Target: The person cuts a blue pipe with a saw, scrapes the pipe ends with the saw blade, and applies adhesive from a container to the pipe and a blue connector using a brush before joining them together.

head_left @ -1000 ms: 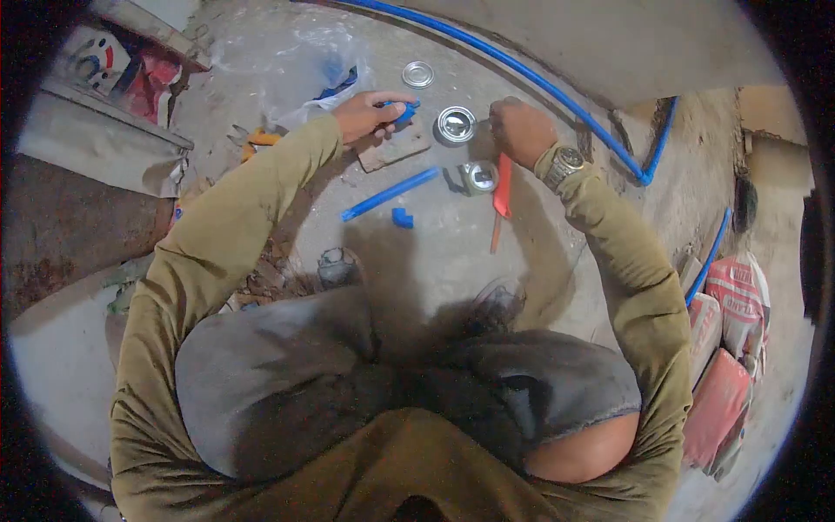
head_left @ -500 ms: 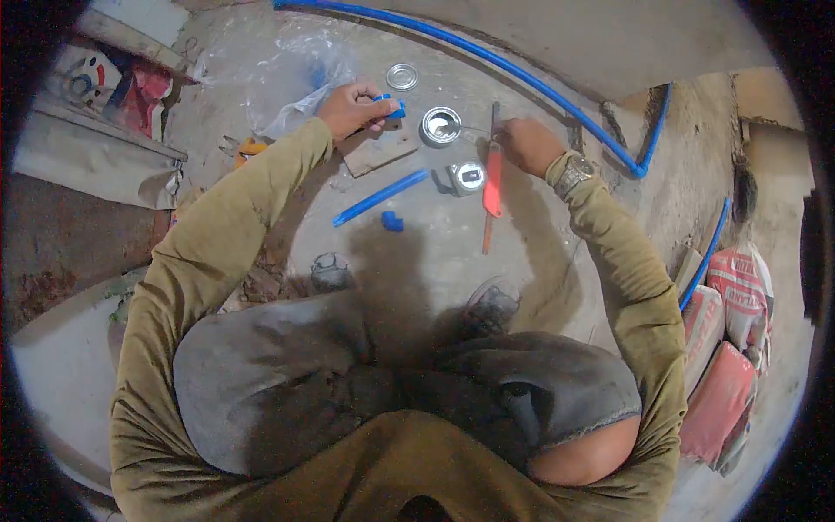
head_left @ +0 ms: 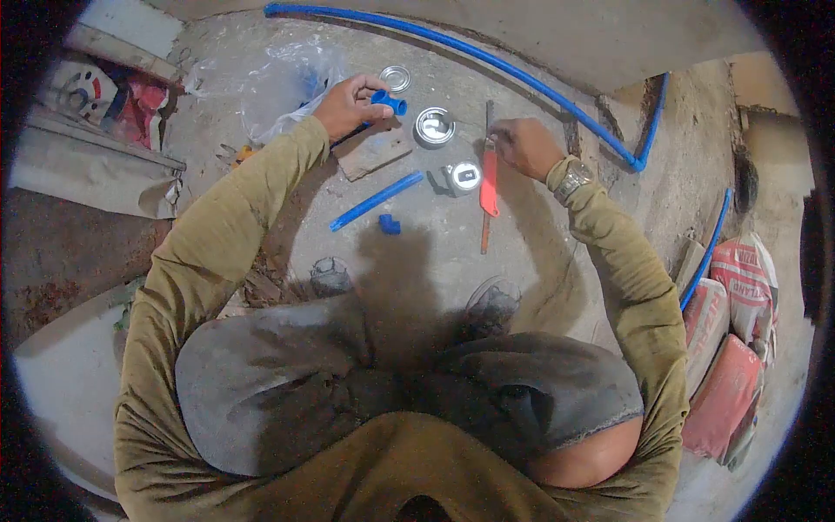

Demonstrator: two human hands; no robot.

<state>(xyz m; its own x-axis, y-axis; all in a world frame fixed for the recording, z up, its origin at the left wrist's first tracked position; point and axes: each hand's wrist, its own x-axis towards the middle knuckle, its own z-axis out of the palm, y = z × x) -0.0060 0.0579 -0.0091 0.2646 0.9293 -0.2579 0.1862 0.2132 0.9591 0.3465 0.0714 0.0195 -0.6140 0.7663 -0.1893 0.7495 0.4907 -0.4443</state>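
My left hand (head_left: 350,106) is closed on a blue pipe fitting (head_left: 390,102), its round open end facing right. A blue length shows just below the palm. My right hand (head_left: 528,146) has its fingers curled together beside the red-handled saw blade (head_left: 490,184); what they hold is hidden. Between the hands stands an open metal can (head_left: 434,128), with its round lid (head_left: 394,79) lying behind it. Nearer me are a tape measure (head_left: 464,177), a short blue pipe (head_left: 376,201) and a blue elbow fitting (head_left: 390,224). A flat block (head_left: 374,157) lies below my left hand.
Clear plastic wrapping (head_left: 278,87) lies at the back left. A long blue pipe (head_left: 452,42) runs along the wall and bends at the right. Red and white sacks (head_left: 729,357) sit at the far right. My shoes (head_left: 493,304) are on the floor close in front.
My left hand has turned the blue fitting so its open end shows. The thin stick between the can and my right hand is out of sight. My right hand has barely moved.
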